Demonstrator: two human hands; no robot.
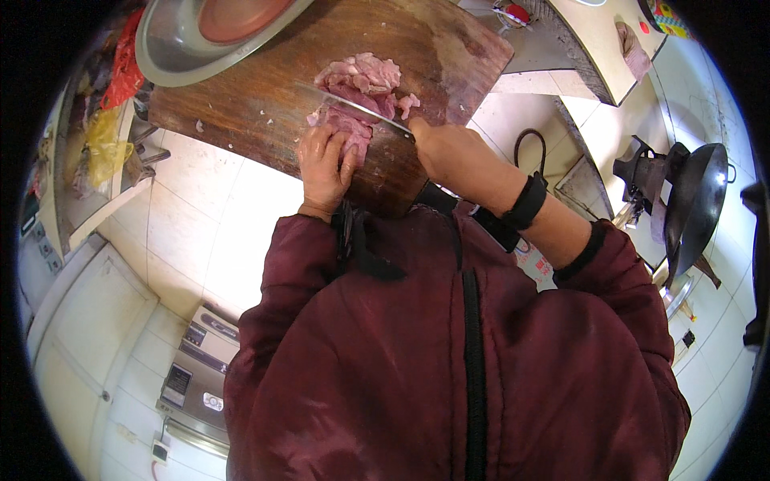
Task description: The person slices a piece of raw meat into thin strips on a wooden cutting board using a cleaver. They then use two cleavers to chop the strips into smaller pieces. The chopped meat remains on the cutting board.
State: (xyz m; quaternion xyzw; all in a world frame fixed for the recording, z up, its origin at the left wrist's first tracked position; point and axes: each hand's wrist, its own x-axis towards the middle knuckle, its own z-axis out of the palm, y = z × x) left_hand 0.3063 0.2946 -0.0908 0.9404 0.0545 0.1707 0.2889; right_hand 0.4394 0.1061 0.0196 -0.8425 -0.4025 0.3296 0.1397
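Note:
A piece of raw meat (356,133) lies near the front edge of a dark wooden cutting board (240,114). My left hand (325,159) presses on it, fingers bent over its left side and thumb on its near part. In my right hand (442,150) is the handle of a knife, whose blade (367,111) slants up to the left across the meat; the handle is hidden by my fingers. Just beyond the blade sits a pile of cut raw meat (361,75). One small pale piece (409,104) lies at its right side.
A metal basin (174,63) holding a reddish bowl (237,18) stands at the board's far left. Red (124,66) and yellow plastic bags (102,147) are on the left. A black wok (701,204) is at the right. Small scraps dot the board.

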